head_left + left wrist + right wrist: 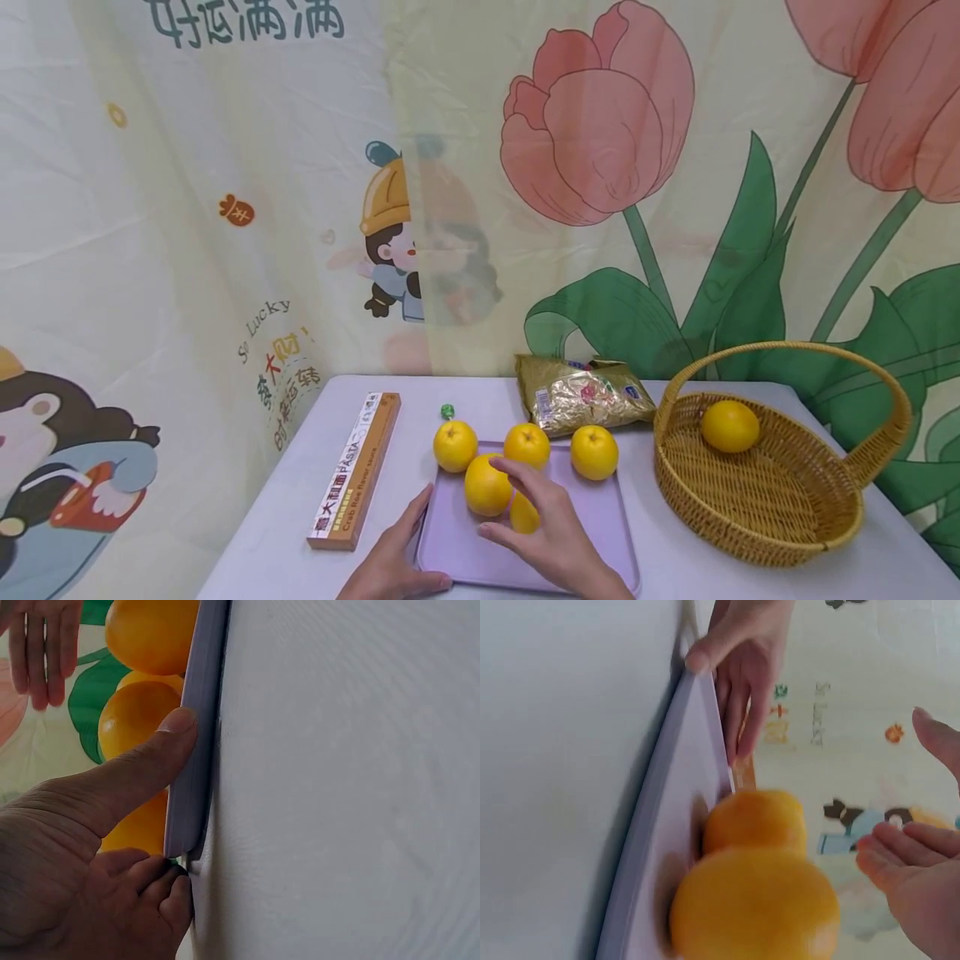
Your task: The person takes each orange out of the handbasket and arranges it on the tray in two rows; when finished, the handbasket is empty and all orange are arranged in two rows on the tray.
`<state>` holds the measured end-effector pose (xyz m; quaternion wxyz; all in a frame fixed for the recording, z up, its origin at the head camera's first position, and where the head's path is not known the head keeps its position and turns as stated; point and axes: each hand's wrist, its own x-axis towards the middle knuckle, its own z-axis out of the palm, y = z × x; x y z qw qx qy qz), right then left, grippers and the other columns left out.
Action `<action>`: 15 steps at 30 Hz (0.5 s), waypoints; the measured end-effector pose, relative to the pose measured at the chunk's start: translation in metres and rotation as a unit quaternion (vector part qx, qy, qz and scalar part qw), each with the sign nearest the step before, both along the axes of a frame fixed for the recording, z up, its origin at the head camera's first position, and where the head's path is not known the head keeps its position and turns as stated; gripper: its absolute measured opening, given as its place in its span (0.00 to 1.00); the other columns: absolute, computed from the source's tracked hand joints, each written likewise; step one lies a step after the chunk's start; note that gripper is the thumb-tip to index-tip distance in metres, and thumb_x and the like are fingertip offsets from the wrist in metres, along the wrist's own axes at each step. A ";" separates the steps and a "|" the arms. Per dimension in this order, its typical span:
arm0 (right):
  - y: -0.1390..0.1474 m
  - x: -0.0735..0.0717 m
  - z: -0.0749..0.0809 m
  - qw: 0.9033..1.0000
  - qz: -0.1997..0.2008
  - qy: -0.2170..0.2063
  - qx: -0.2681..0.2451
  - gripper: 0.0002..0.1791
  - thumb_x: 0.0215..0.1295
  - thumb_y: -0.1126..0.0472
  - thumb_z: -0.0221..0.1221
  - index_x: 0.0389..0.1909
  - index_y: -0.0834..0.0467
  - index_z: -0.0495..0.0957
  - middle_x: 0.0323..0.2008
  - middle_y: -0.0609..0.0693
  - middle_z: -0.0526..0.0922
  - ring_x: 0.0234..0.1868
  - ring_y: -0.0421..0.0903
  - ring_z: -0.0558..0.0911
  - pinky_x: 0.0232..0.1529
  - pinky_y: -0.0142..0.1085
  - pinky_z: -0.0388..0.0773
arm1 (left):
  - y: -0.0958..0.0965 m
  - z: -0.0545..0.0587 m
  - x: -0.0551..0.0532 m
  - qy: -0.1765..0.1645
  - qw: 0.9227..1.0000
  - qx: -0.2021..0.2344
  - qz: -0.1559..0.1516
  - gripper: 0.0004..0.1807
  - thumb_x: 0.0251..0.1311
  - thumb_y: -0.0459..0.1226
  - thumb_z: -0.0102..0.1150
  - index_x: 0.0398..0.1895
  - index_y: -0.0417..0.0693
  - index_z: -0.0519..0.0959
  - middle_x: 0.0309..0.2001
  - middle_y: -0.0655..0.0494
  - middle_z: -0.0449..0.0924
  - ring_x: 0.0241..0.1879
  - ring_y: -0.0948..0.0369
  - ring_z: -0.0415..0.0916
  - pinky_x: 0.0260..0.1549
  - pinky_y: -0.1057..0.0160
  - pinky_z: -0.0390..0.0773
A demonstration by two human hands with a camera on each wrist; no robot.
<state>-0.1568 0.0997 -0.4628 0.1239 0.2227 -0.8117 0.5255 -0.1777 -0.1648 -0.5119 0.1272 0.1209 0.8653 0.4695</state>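
Observation:
Several yellow-orange oranges sit on a lilac tray, mostly toward its back. At the tray's near-left corner is my left hand, its thumb against the front rim and its fingers extended along the left side. My right hand hovers over the tray with thumb and fingers spread apart. Partly behind it is the nearest orange; another orange lies just beyond its fingertips. In the right wrist view the palm faces two oranges, and a gap separates it from the closer orange.
To the right stands a wicker basket with a tall handle and one orange inside. A gold foil bag lies behind the tray. Left of it are a long pasta box and a small green object. Printed curtains hang behind the table.

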 end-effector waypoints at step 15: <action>-0.037 0.001 -0.006 0.986 0.032 -0.103 0.130 0.48 0.68 0.45 0.74 0.80 0.64 0.64 0.77 0.62 0.71 0.75 0.64 0.72 0.75 0.67 0.69 | -0.002 -0.002 0.002 0.004 1.000 0.021 -0.003 0.72 0.41 0.38 0.91 0.88 0.47 0.52 0.83 0.31 0.56 0.79 0.28 0.55 0.75 0.23 0.59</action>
